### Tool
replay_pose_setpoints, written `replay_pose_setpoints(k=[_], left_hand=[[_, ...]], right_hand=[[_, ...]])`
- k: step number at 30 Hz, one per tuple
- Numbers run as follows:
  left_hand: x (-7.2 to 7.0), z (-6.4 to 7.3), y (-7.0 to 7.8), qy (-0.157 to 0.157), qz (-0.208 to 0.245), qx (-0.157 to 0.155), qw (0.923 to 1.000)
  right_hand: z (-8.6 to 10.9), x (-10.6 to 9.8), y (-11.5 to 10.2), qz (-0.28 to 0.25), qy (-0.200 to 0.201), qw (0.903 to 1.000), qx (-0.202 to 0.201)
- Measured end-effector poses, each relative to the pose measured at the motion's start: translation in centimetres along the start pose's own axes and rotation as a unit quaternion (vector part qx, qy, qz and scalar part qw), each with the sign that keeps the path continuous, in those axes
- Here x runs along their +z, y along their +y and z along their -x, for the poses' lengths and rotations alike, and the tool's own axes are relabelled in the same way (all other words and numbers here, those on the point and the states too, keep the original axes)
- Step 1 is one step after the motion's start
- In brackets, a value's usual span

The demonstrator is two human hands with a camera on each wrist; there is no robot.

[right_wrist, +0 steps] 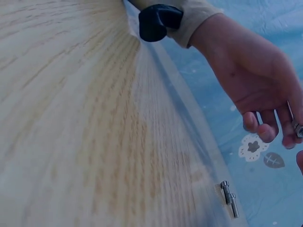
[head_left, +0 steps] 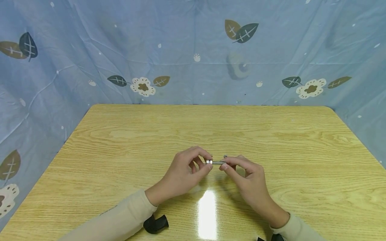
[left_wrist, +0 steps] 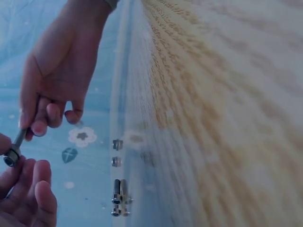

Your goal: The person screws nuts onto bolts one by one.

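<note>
A metal bolt [head_left: 217,163] is held level between both hands, with a nut-like collar [head_left: 210,162] close to its head. My left hand [head_left: 184,170] pinches the head end between thumb and fingers. The thumb and fingers of my right hand [head_left: 251,179] grip the far end of the shank. In the left wrist view the socket head [left_wrist: 10,159] faces the camera, my left fingers [left_wrist: 35,189] around it. From the right wrist view, the hex nut [right_wrist: 298,130] shows by my left fingertips; most of my right hand is out of that frame.
On the wood-grain table [head_left: 120,134], two nuts [left_wrist: 117,144] and bolts [left_wrist: 116,193] lie in a row in the left wrist view. Two bolts [right_wrist: 225,188] lie together in the right wrist view. A blue patterned curtain [head_left: 193,43] stands behind the table.
</note>
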State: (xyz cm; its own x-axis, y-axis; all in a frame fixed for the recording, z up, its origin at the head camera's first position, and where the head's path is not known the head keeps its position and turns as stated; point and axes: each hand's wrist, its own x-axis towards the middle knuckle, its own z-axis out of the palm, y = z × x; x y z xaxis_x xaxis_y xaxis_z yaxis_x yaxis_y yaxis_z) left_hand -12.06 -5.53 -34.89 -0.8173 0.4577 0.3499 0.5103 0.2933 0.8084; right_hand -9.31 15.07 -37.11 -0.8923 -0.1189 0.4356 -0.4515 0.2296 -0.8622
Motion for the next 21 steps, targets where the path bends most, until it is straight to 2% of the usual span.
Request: replay_pose_setpoints(k=[7,9,11,16,21], left_hand=[[-0.18,0.08,0.05,-0.036,0.013,-0.059,0.9976],[-0.17,0.08,0.12,-0.040,0.023,-0.061,0.9971],[-0.13,0.09,0.16,-0.033,0.027,-0.044,0.9981],[0.06,-0.03,0.15,-0.009,0.019,0.023,0.9995],[0.13,-0.01,0.14,0.006,0.015,0.031,0.9994]], right_hand=[[0.14,0.27,-0.08,0.003,-0.004,0.9996,-0.029],[0.14,0.22,-0.04,-0.002,-0.001,0.9997,-0.025],[0.13,0.16,0.03,-0.008,0.004,0.9998,-0.017],[0.05,0.04,0.16,-0.020,0.009,0.9998,0.001],[0.03,0.05,0.15,-0.022,0.006,0.9997,0.000]])
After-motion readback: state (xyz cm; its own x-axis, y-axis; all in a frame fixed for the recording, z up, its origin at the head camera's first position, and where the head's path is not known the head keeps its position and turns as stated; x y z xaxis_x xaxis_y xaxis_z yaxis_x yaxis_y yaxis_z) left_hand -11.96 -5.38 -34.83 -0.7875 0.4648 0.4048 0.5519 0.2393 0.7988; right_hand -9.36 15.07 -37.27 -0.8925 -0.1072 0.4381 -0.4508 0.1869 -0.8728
